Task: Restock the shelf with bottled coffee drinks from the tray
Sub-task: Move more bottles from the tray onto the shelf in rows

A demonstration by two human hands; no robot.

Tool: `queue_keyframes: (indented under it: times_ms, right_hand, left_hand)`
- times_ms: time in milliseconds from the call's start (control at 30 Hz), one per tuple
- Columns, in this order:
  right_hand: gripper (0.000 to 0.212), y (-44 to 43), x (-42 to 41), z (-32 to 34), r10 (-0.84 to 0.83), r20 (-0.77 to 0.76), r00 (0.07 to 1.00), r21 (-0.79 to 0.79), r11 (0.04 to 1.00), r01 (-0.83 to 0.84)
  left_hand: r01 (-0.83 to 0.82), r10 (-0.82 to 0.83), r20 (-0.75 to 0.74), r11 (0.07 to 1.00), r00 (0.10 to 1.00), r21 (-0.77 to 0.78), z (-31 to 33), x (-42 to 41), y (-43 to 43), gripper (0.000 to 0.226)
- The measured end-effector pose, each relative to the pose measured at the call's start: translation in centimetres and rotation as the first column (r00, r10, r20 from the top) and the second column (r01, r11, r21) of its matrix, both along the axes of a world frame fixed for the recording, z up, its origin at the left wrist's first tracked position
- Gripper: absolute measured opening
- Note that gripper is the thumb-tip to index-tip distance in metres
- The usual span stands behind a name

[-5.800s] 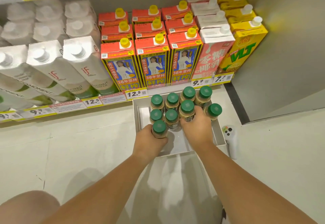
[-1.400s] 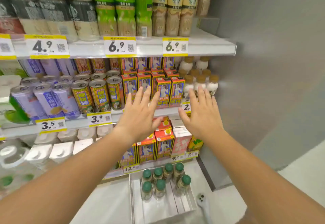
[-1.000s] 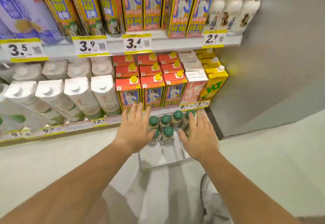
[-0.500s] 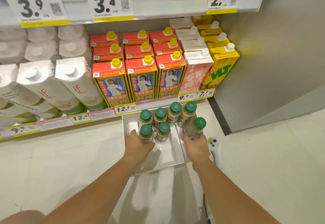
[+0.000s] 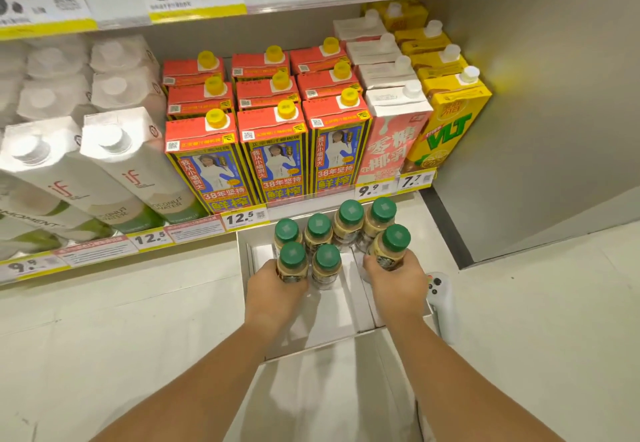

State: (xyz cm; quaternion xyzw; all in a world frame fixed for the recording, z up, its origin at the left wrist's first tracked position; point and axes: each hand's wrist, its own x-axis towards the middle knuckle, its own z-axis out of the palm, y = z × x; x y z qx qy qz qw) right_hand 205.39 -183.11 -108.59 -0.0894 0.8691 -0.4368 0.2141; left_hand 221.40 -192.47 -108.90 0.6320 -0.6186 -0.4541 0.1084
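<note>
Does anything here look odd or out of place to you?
One thing: a white handheld controller lies on the floor right of the white tray, unlike any stock here. Otherwise the green-capped coffee bottles stand upright, one in the left hand, one in the right hand. No spills.

Two bare forearms are seen reaching in from the lower edge, uncovered from elbow to wrist; no sleeve, watch, ring or glove is worn. The left hand (image 5: pixel 273 289) and the right hand (image 5: pixel 398 282) are shown from the back, with knuckles and short fingers partly visible
</note>
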Motion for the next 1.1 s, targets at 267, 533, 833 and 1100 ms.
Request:
queue_keyframes:
  times_ms: [267,533,833,1100]
  right_hand:
    - [0.021,0.5,0.0,10.3,0.211,-0.159,0.964,-0.044,0.974,-0.221]
    - [0.021,-1.4,-2.5,29.7,0.252,-0.375,0.892,-0.194,0.920,-0.341]
    - [0.017,-7.0,-11.4,54.3,0.111,-0.642,0.759,-0.343,0.844,-0.413]
    - [0.018,-12.8,-17.8,64.6,0.088,-0.632,0.770,-0.443,0.774,-0.452]
  left_hand:
    - [0.213,-0.228,-0.064,0.960,0.972,-0.184,10.8,1.4,-0.2,0.029]
    - [0.271,-0.370,-0.124,0.834,0.921,-0.480,29.2,0.0,-3.1,0.030]
    - [0.165,-0.466,-0.208,0.640,0.860,-0.751,55.1,-7.9,-7.8,0.022]
    - [0.036,-0.340,-0.273,0.683,0.900,-0.729,66.0,-17.2,-11.6,0.030]
